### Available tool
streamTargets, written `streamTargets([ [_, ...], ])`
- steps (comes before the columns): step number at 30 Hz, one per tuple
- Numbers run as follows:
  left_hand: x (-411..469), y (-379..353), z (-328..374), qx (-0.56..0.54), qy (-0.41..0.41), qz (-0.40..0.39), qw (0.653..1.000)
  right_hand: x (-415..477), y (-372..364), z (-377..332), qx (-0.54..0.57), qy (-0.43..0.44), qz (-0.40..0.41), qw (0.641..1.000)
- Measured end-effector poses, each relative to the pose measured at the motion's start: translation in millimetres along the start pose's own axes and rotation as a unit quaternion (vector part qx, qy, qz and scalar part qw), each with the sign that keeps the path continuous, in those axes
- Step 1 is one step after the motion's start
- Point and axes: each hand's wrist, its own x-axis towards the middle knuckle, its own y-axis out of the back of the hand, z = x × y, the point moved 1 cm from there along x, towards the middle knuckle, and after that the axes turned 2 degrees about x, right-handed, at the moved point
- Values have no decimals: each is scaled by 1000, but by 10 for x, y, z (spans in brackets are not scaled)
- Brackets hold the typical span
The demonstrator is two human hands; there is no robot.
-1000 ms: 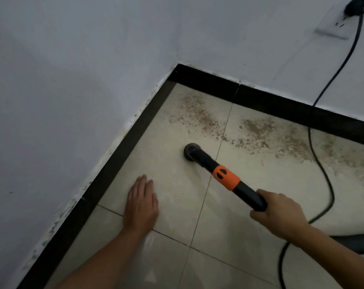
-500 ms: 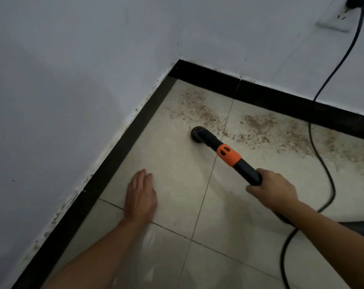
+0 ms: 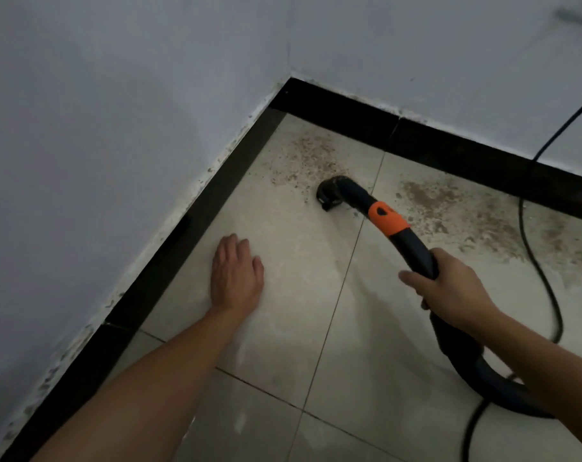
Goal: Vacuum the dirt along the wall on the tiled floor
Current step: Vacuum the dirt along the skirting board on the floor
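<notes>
Two patches of dirt lie along the black skirting (image 3: 349, 111) of the far wall: a speckled corner patch (image 3: 311, 158) and a wider smear (image 3: 456, 211) past the grout line. My right hand (image 3: 449, 288) curls its fingers round the dark vacuum hose (image 3: 416, 251), just below the orange collar (image 3: 388, 219), and grips it firmly. The nozzle (image 3: 329, 193) sits on the tiled floor (image 3: 299, 268) at the near edge of the corner patch, whose grains spread from its 11 to its 1 o'clock. The smear lies at its 3 o'clock. My left hand (image 3: 238, 273) rests flat on the tile at the nozzle's 8 o'clock, fingers straight and close together, holding nothing and propping me up. The power cord (image 3: 531, 255) trails over the smear's far end. I judge I am in the sweeping step, with most of the dirt not yet taken up. The next move calls for pushing the nozzle toward 12 o'clock into the corner, its mouth flat to the tile. After that I should draw it toward 3 o'clock along the skirting, keeping clear of the cord.
</notes>
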Motion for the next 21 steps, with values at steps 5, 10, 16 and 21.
streamTargets([
  [5, 11, -100, 39, 26, 9, 18, 999, 628, 75, -334, 134, -29, -26, 990],
  [10, 18, -100, 47, 25, 13, 24, 999, 1289, 97, -772, 195, -41, -61, 978],
  [16, 22, -138, 6, 18, 11, 28, 999, 1807, 38, -1137, 219, -36, -77, 972],
  [21, 20, -115, 12, 26, 16, 28, 999, 1671, -20, -1178, 203, -17, -118, 972],
])
